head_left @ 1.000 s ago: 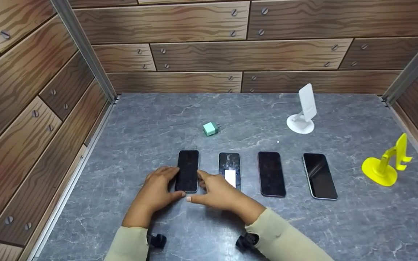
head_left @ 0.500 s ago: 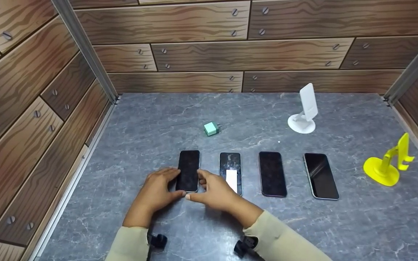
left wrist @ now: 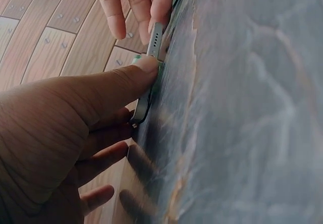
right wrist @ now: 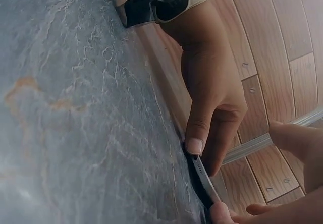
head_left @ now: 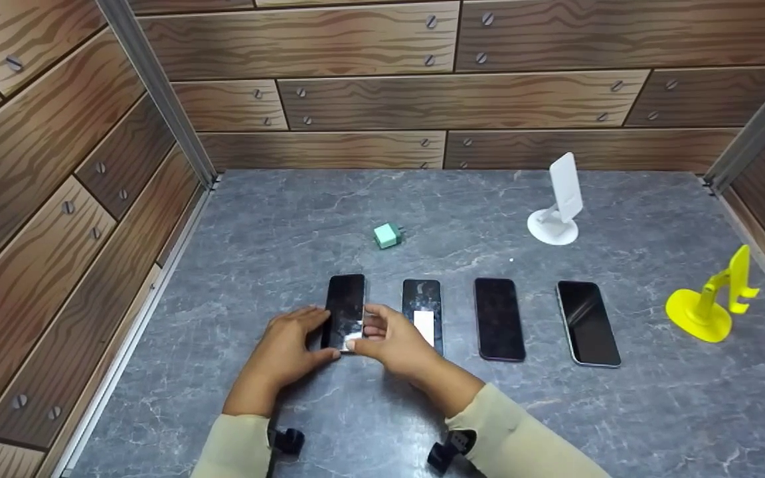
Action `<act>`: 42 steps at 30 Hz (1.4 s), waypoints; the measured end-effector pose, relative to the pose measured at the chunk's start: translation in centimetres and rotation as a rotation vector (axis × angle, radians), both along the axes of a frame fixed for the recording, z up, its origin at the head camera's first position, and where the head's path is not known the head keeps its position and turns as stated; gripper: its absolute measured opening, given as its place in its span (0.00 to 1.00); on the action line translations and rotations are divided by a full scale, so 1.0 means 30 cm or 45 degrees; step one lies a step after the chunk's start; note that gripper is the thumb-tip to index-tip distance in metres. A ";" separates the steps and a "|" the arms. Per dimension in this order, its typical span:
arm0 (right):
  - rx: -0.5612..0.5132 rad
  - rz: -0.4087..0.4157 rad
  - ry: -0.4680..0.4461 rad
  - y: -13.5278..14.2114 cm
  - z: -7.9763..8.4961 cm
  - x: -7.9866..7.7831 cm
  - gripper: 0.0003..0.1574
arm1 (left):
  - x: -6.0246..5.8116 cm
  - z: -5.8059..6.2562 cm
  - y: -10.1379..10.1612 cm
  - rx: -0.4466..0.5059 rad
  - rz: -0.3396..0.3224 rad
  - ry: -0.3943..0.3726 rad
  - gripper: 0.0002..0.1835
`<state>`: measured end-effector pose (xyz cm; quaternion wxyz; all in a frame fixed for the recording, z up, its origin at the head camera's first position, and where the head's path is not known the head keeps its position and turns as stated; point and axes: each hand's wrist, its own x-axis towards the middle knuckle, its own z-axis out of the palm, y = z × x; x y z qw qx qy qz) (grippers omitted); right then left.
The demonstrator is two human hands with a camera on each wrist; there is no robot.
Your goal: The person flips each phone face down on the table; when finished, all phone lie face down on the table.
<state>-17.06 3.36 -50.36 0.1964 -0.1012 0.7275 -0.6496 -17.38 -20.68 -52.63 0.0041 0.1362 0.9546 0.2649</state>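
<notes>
The leftmost smartphone lies screen up, with a bright patch near its lower end. My left hand grips its lower left corner, fingers along the left side and thumb at the bottom edge. In the left wrist view that thumb presses the phone's end by the speaker holes. At the right side, my right hand has a fingertip at the phone's edge, its thumb over the screen's lower corner. The right wrist view shows the right thumb held apart from the phone, above a fingertip touching its corner.
Right of it lie a smartphone with a white patch, a dark smartphone and another smartphone. Behind stands a mint charger plug. A white phone stand and a yellow phone stand are at right.
My right hand has shifted slightly up and right, its thumb moving from below the bottom edge to over the screen. A bright patch has appeared on the phone's screen. My left hand stays put.
</notes>
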 end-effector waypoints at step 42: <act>0.506 -0.212 0.335 -0.083 -0.013 -0.014 0.22 | -0.098 0.157 0.067 -0.047 0.122 0.034 0.28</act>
